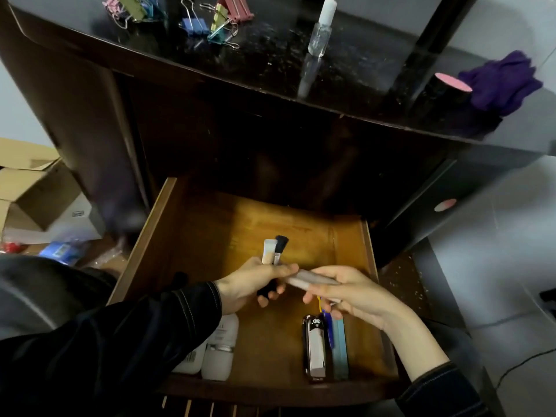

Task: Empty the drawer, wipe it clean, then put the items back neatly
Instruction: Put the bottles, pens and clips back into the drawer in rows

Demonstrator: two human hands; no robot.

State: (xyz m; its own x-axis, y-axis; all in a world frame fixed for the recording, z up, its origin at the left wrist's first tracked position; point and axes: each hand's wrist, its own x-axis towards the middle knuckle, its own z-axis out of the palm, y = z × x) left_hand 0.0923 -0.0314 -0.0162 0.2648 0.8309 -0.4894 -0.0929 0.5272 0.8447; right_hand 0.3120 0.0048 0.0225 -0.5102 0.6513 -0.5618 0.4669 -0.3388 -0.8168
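The wooden drawer (210, 236) stands pulled out below the dark desk (270, 64). Over its middle, my left hand (249, 285) grips two small brushes (275, 249), one white-tipped and one black-bristled, tips pointing up. My right hand (346, 291) holds a pale slim tube (310, 279) whose end touches my left fingers. Inside the drawer lie white bottles (221, 353) at the front left, and a stapler (314, 346) with a teal case (340, 347) and a blue pen (329, 329) at the front right.
On the desk top lie several coloured binder clips (195, 22), a clear spray bottle (319, 34), a black cylinder with a pink top (448, 88) and a purple cloth (502, 82). Cardboard boxes (33, 188) sit on the floor to the left.
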